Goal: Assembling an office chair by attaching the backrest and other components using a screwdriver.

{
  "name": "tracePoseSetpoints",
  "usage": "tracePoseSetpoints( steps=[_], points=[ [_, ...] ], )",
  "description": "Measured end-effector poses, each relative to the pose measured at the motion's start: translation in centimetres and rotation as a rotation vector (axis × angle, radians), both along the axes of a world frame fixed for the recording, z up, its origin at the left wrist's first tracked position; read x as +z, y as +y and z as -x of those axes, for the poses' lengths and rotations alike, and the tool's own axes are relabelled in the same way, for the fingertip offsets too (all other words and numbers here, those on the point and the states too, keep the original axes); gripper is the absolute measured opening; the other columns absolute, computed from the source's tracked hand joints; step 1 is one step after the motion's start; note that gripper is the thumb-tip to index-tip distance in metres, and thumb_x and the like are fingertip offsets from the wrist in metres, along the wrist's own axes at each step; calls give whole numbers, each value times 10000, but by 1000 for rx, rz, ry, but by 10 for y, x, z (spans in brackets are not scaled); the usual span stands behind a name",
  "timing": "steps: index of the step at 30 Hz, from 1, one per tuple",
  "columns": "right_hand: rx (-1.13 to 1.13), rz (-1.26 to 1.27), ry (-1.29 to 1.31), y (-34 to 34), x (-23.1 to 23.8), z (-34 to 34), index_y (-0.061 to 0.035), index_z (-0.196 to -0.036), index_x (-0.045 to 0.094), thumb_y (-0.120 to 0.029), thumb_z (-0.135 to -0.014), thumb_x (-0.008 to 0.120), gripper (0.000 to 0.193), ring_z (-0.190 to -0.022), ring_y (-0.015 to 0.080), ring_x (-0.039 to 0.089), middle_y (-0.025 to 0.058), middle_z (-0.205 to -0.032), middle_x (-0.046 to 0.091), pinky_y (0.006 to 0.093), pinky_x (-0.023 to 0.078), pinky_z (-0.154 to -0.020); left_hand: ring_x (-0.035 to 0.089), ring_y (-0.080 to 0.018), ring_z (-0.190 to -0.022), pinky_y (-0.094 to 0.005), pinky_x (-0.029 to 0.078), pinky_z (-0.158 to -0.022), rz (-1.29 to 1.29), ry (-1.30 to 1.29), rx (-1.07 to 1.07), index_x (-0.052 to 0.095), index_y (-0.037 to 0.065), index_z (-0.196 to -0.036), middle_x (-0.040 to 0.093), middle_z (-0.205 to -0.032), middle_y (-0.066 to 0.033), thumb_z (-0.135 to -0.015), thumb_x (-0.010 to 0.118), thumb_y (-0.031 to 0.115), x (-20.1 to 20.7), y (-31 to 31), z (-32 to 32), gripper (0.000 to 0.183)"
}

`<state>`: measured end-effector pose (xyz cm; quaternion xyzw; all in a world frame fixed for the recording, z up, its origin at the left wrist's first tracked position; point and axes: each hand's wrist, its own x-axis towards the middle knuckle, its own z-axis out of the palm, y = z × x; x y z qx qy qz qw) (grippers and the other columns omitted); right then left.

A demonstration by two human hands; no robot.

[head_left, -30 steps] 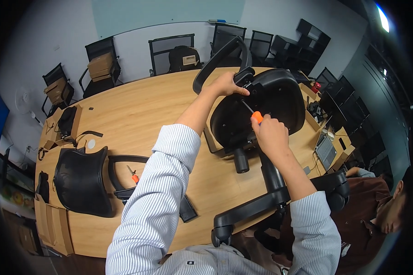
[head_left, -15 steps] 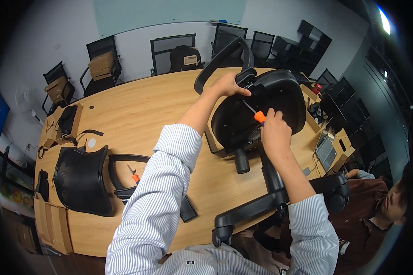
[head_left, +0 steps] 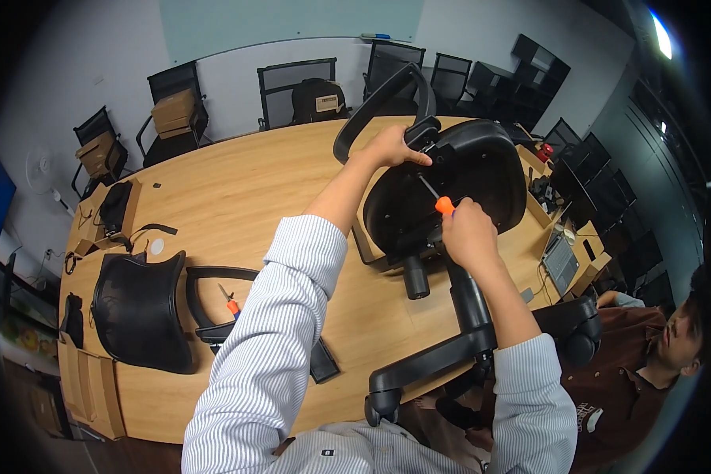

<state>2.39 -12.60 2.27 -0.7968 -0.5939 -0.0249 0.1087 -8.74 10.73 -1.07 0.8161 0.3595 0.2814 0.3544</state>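
Observation:
A black office chair seat [head_left: 490,178] stands on its edge on the table, its underside turned toward me. My left hand [head_left: 391,148] is closed round the foot of a black looped armrest [head_left: 383,99] at the seat's upper edge, thumb lying along the bracket. In my right hand [head_left: 472,233] is an orange-handled screwdriver [head_left: 445,205], its shaft slanting up and left to the seat's underside. The tip meets the underside just below my left thumb; any screw there is too small to make out. Below the seat hangs a black gas-lift cylinder or knob [head_left: 416,278].
A black star base with casters [head_left: 430,362] leans at the table's near edge. On the left lie a mesh backrest [head_left: 141,312], another armrest [head_left: 221,272] and a second screwdriver [head_left: 231,302]. A laptop [head_left: 562,265] sits at the right, near a seated person [head_left: 624,363].
My right hand has shifted slightly down and left and its fingers have curled further round the screwdriver handle. My left hand keeps its place. The person at the right has turned their head.

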Motion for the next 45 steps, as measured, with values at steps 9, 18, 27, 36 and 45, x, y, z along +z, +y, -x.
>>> tracePoseSetpoints(
  steps=[9, 18, 27, 36, 45],
  points=[
    [52, -224, -463, 11, -1, -3, -38, -922, 578, -214, -826, 739, 256, -882, 280, 673, 139, -964, 618, 327, 586, -663, 672, -270, -886, -350, 501, -808, -62, -55, 54, 662, -41, -1048, 703, -941, -159, -596, 928, 440, -9, -3, 0, 712],
    [49, -18, -3, 9, -2, -27, 31, -903, 660, -325, -940, 610, 362, -849, 394, 692, 234, -898, 689, 486, 549, -756, 676, -289, -910, -369, 503, -821, -50, -74, 93, 681, -22, -1015, 706, -948, -164, -583, 921, 455, -9, -8, 0, 686],
    [49, -112, -226, 1, 1, 1, -34, -933, 545, -175, -849, 715, 237, -822, 302, 704, 111, -814, 633, 386, 571, -642, 654, -234, -814, -360, 493, -779, -92, -170, 141, 683, -20, -991, 690, -871, -134, -628, 908, 424, -20, -10, -3, 617],
    [115, -288, -460, 2, -9, -3, -86, -914, 542, -192, -873, 696, 191, -799, 229, 665, 86, -818, 628, 311, 550, -656, 683, -336, -909, -416, 510, -831, -72, -161, 194, 676, -48, -1033, 703, -936, -212, -589, 904, 498, -10, -25, -1, 740],
    [92, -317, -355, -12, -8, -22, -34, -843, 660, -327, -945, 621, 313, -830, 266, 629, 105, -837, 607, 361, 536, -702, 687, -333, -794, -421, 518, -750, -23, -146, 265, 682, -37, -891, 699, -841, -199, -604, 901, 475, 12, -52, 3, 627]
  ],
)
